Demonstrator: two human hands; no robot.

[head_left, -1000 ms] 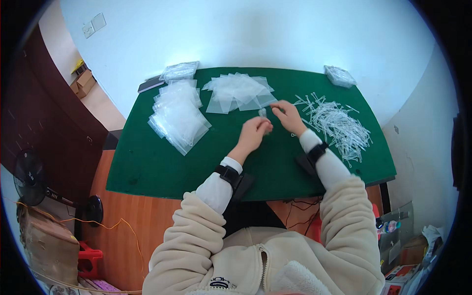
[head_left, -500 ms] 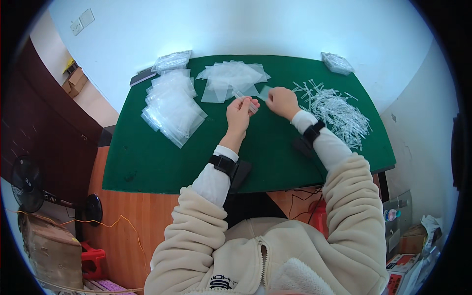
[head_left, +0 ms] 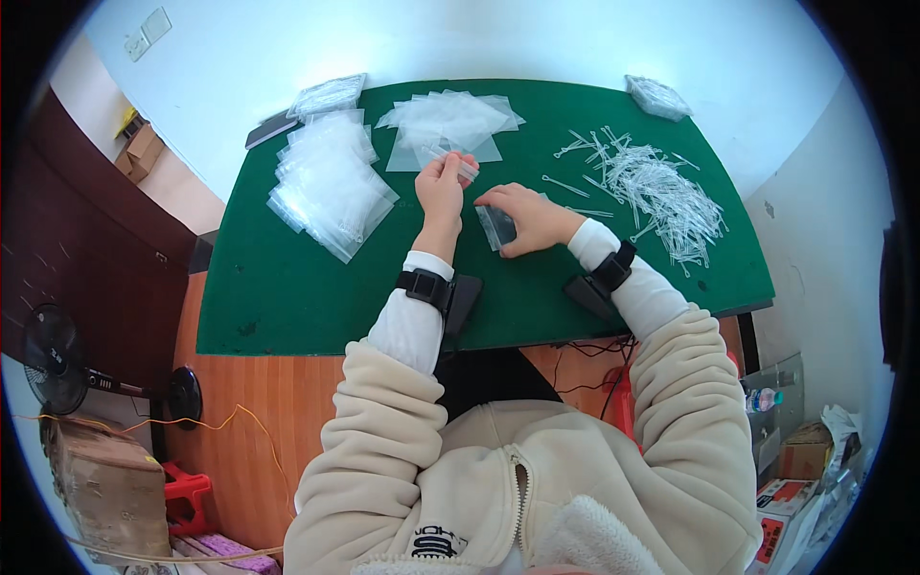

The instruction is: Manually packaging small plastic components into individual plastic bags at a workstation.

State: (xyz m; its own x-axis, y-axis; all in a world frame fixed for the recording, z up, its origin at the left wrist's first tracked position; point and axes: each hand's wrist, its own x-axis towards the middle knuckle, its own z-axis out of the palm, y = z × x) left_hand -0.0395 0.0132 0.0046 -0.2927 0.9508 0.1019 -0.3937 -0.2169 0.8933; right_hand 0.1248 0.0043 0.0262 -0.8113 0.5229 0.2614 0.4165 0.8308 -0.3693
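My left hand (head_left: 441, 196) is closed on a few slim clear plastic sticks (head_left: 469, 172), whose ends poke out past the fingers. Just to its right, my right hand (head_left: 532, 220) grips a small clear zip bag (head_left: 495, 228) between thumb and fingers, low over the green table. Beyond the left hand lies a fan of clear flat bags (head_left: 446, 125). A pile of clear looped-end plastic sticks (head_left: 661, 196) spreads to the right of my right hand, with a few loose sticks (head_left: 565, 185) nearer to it.
Overlapping zip bags (head_left: 331, 187) cover the table's left part. Behind them sit a clear packet (head_left: 328, 96) and a dark flat box (head_left: 271, 130). Another packet (head_left: 658, 98) is at the far right corner. A black fan (head_left: 57, 355) stands on the left floor side.
My right hand has drawn nearer and opened out from a tight curl, with the zip bag now between thumb and fingers. The left hand has shifted slightly left, still gripping the sticks.
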